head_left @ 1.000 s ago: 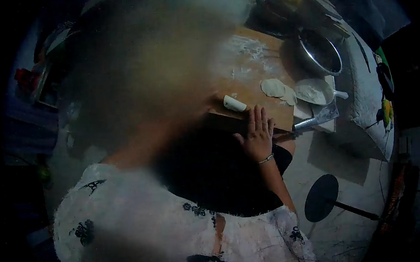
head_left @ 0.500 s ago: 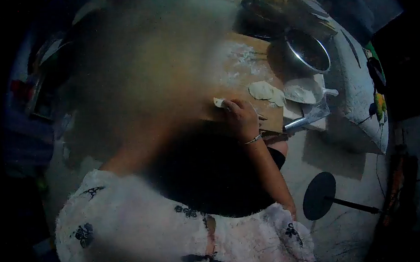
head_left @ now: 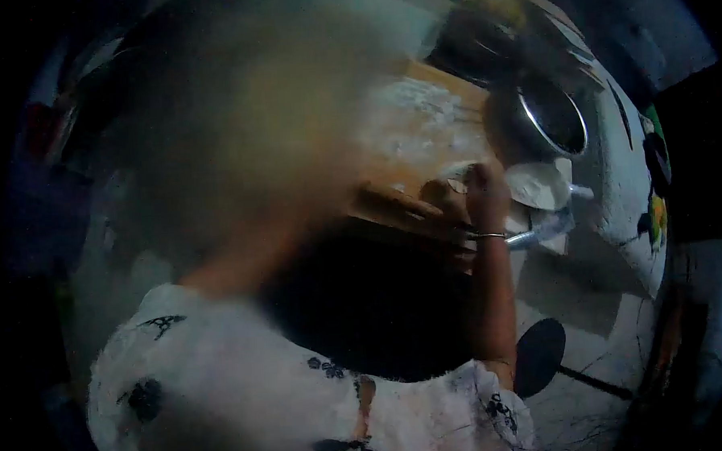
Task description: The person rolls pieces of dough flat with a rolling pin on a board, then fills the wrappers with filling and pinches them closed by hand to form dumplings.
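My right hand (head_left: 487,194), with a bracelet at its wrist, is over the right end of a floured wooden board (head_left: 430,138). Its fingers are smeared by motion, so their grip does not show. Pale flattened dough pieces (head_left: 458,174) lie right beside the fingers, partly covered by them. Left of this hand, near the board's front edge, lies a wooden stick (head_left: 404,199) that looks like a rolling pin. A hazy smudge on the lens covers my left hand; only its blurred forearm (head_left: 246,263) can be made out, reaching toward the board's left part.
A bowl of white flour (head_left: 536,187) stands right of the board, with a shiny cylindrical thing (head_left: 534,232) in front of it. Behind is a deep metal pot (head_left: 556,120). A dark round disc on a rod (head_left: 541,355) is at the lower right.
My right hand has moved right, from the board's front edge to the dough pieces. The pale piece it held earlier can no longer be made out. The view has shifted a little.
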`<state>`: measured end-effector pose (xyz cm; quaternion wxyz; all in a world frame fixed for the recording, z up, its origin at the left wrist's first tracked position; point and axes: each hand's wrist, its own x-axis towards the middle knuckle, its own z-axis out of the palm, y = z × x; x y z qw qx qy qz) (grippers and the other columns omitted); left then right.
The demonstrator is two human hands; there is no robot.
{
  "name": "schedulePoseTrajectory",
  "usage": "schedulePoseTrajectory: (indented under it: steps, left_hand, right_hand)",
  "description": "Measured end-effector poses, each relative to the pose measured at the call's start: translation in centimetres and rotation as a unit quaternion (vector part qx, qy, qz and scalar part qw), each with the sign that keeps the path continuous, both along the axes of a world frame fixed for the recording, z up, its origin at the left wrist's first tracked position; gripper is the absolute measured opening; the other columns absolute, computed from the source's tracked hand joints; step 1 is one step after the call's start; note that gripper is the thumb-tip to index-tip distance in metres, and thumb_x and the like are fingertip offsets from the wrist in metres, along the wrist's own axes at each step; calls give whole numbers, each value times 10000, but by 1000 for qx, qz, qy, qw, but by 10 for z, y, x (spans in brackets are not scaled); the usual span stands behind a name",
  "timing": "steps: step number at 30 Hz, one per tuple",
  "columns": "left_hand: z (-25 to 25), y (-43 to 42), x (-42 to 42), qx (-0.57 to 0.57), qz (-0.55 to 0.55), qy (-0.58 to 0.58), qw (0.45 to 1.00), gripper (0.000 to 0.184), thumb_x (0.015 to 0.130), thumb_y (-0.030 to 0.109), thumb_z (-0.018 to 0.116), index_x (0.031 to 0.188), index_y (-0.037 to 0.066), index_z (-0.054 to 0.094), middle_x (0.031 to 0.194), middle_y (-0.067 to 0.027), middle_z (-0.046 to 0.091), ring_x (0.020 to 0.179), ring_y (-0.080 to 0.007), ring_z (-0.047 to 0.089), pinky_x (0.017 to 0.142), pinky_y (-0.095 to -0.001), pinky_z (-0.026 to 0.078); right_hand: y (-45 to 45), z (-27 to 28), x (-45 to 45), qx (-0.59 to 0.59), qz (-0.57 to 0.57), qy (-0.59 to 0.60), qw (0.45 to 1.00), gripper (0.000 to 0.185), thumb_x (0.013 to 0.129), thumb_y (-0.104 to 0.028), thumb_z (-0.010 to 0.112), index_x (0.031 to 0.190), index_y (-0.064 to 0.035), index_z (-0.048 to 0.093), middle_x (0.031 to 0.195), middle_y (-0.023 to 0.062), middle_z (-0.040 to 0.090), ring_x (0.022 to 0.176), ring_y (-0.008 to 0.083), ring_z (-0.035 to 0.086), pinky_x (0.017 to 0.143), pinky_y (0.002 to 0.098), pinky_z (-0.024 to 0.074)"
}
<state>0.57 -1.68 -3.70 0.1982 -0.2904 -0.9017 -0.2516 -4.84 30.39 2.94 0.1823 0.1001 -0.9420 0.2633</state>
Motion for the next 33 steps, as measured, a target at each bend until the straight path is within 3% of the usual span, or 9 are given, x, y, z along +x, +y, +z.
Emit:
schedulePoseTrajectory:
  steps: [1, 4, 12, 16, 18, 22, 23, 26, 33]
  left_hand:
    - [9, 2, 0, -35, 3, 15, 999, 485, 715, 122, 697, 1182, 176, 580, 1090, -83, 602, 977, -322, 573, 853, -473, 444]
    - [43, 1, 8, -20, -8, -33, 999, 482, 715, 123, 703, 1178, 167, 580, 1072, -95, 602, 964, -321, 575, 835, -461, 457]
    - [39, 5, 9, 61, -33, 17, 997, 430, 646, 68, 689, 1069, 98, 615, 968, -108, 592, 894, -325, 573, 803, -440, 474]
    - [27, -3, 4, -42, -20, -5, 999, 443, 551, 64, 644, 993, 81, 624, 885, -127, 566, 845, -331, 568, 767, -430, 484]
    - [27, -3, 2, -6, -30, 11, 999, 446, 527, 73, 631, 973, 76, 625, 861, -131, 558, 830, -331, 566, 758, -428, 487]
    - [34, -3, 3, -8, -30, 18, 999, 440, 567, 89, 675, 1006, 89, 632, 918, -132, 593, 849, -336, 582, 735, -415, 491]
    - [32, -2, 3, 9, -26, 59, 998, 433, 594, 91, 693, 1023, 96, 633, 949, -126, 605, 855, -334, 589, 732, -412, 491]
    - [35, 3, 1, 64, -47, 23, 997, 403, 661, 113, 717, 1055, 108, 630, 1016, -113, 615, 884, -318, 597, 746, -415, 491]
    - [40, 6, 7, 73, -33, 9, 997, 385, 708, 124, 709, 1085, 136, 629, 1016, -85, 620, 915, -296, 590, 781, -413, 486]
  right_hand:
    - [17, -4, -10, -2, -42, -83, 996, 224, 842, -185, 603, 1037, -78, 622, 984, 171, 630, 905, 353, 609, 780, 414, 478]
    - [16, 13, -20, 145, -44, 47, 987, 351, 799, -162, 664, 1125, -50, 596, 1113, 156, 617, 974, 337, 591, 842, 418, 471]
    - [-128, 7, -44, -9, 306, -30, 952, 295, 795, -173, 651, 1070, -69, 634, 1024, 152, 645, 958, 347, 594, 831, 422, 482]
    - [-174, -11, -56, 76, 272, -85, 956, 252, 800, -188, 600, 1017, -67, 642, 1009, 143, 647, 952, 328, 600, 818, 409, 489]
    - [-179, -37, -67, 124, 362, 97, 919, 244, 782, -192, 569, 980, -66, 637, 979, 141, 652, 923, 310, 612, 791, 397, 499]
    - [-167, -17, -60, 198, 334, -39, 921, 168, 757, -181, 597, 882, -87, 659, 921, 147, 644, 855, 315, 616, 762, 401, 503]
    - [-162, 3, -41, 43, 238, -43, 969, 135, 762, -179, 607, 838, -86, 668, 880, 148, 632, 852, 329, 609, 753, 410, 504]
    - [-135, -6, -49, -11, 192, -38, 981, 142, 774, -186, 611, 849, -85, 676, 866, 157, 629, 834, 350, 605, 743, 416, 507]
    - [-111, 10, -19, 56, 269, -100, 956, 166, 798, -220, 624, 875, -89, 690, 951, 148, 655, 837, 337, 622, 746, 400, 511]
